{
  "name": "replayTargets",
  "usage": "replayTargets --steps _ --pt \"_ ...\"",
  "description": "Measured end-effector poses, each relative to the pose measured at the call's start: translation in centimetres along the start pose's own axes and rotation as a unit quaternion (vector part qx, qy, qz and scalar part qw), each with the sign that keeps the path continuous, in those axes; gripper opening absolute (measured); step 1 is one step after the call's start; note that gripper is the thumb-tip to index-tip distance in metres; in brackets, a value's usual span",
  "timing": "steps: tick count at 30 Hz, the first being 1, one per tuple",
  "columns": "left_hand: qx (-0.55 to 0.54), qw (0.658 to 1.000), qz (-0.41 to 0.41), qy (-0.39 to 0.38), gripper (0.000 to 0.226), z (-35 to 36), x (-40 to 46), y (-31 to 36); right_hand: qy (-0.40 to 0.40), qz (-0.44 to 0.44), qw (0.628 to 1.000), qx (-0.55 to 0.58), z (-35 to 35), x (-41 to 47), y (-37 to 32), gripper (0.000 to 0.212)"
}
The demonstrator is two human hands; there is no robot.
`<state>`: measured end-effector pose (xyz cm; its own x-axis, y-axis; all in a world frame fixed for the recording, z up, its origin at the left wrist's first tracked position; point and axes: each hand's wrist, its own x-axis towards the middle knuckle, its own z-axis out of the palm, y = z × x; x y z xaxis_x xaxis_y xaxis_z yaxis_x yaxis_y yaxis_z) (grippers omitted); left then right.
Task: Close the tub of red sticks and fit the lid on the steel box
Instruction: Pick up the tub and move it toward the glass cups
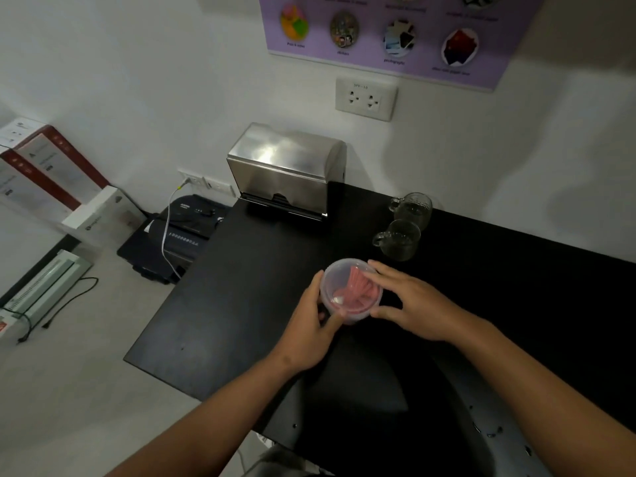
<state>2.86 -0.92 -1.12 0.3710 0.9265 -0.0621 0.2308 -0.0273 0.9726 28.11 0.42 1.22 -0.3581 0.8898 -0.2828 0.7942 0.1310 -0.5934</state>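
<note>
A round clear plastic tub (346, 290) with red sticks inside stands on the black table (241, 287), a clear lid lying on top of it. My left hand (311, 327) wraps around the tub's left side. My right hand (406, 302) rests on the lid's right edge, fingers spread flat. The steel box (285, 170) stands at the back of the table against the wall, its curved steel lid on top.
Two glass mugs (402, 225) stand right of the steel box. A black shredder (186, 232) with a white cable sits on the floor left of the table, beside cardboard boxes (51, 173). A wall socket (364, 99) is above the steel box.
</note>
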Motion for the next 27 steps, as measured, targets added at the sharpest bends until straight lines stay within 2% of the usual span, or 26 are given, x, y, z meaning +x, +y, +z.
replayTargets --steps 4,7,10,12,14,18,20,24,27 --pt "0.020 0.999 -0.001 0.033 0.053 -0.9 4.4 0.5 0.040 0.005 0.998 0.040 -1.7 3.5 -0.2 0.092" --pt "0.067 0.996 -0.016 0.055 0.057 -1.5 8.2 0.9 0.073 0.031 0.996 0.052 -3.4 6.2 0.0 0.086" --pt "0.100 0.991 -0.037 0.083 0.056 -1.6 11.9 1.8 0.109 0.003 0.993 0.040 -5.4 8.6 0.5 0.056" --pt "0.105 0.989 -0.054 0.091 0.049 -1.3 13.9 2.5 0.130 0.004 0.991 0.024 -6.5 9.9 1.1 0.047" --pt "0.112 0.987 -0.068 0.094 0.044 -1.0 15.7 3.0 0.148 0.024 0.988 0.025 -7.4 10.8 1.5 0.050" --pt "0.162 0.984 -0.073 0.018 0.042 -0.6 18.8 4.1 0.158 0.050 0.985 0.038 -8.5 12.3 2.6 0.064" --pt "0.163 0.984 -0.069 0.003 0.042 -0.4 19.5 4.6 0.171 0.063 0.982 0.043 -8.9 12.8 3.2 0.064" --pt "0.160 0.986 -0.055 0.007 0.058 -0.1 20.6 5.2 0.185 0.072 0.978 0.059 -9.6 13.6 4.0 0.059" --pt "0.165 0.985 -0.039 0.007 0.069 0.0 21.6 5.5 0.189 0.089 0.976 0.069 -10.0 14.2 4.5 0.063"
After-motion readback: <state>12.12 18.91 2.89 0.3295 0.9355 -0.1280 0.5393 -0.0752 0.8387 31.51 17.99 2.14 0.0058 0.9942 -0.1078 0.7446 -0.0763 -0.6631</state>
